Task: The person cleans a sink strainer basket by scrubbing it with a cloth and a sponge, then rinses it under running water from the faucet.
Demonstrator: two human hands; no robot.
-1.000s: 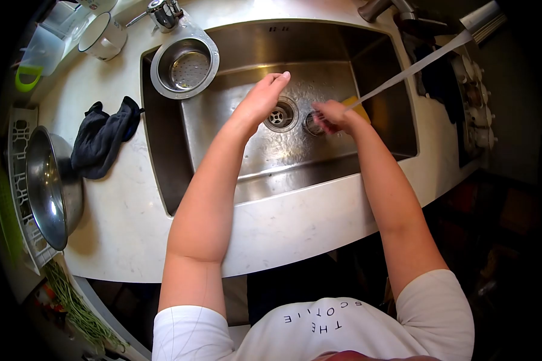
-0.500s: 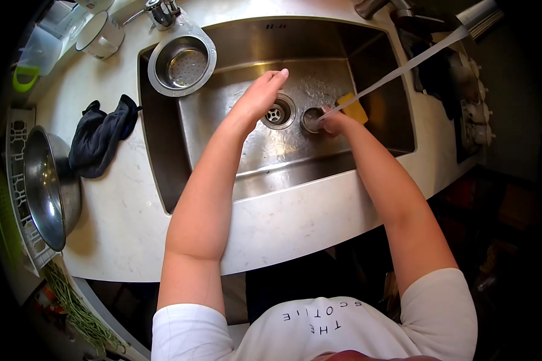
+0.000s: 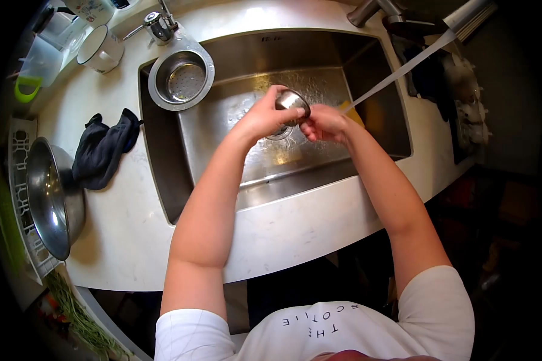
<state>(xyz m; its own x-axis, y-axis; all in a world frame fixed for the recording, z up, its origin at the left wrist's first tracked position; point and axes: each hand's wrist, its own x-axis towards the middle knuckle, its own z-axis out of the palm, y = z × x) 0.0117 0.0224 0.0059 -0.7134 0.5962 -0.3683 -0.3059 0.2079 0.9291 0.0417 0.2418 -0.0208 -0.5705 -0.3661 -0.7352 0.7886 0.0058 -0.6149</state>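
A small stainless steel cup (image 3: 292,104) is tilted above the sink drain (image 3: 279,131). My left hand (image 3: 265,117) grips it from the left, thumb across its near side. Close by its right rim is my right hand (image 3: 323,124), fingers curled in; whether they touch the cup or hold anything is hidden. A stream of water (image 3: 397,74) from the faucet (image 3: 471,19) at the upper right reaches my right hand near the wrist. Behind that wrist, part of a yellow sponge (image 3: 354,114) shows against the sink floor.
The steel sink (image 3: 223,165) has a round perforated strainer (image 3: 181,79) at its back left corner. On the counter (image 3: 120,240) are a dark cloth (image 3: 102,153), a large metal bowl (image 3: 51,198) tipped against a white rack (image 3: 23,204), and a white enamel mug (image 3: 100,49).
The small cup has moved from my right hand on the sink floor up and left into my left hand. My right hand has shifted slightly left. The view has tilted a little.
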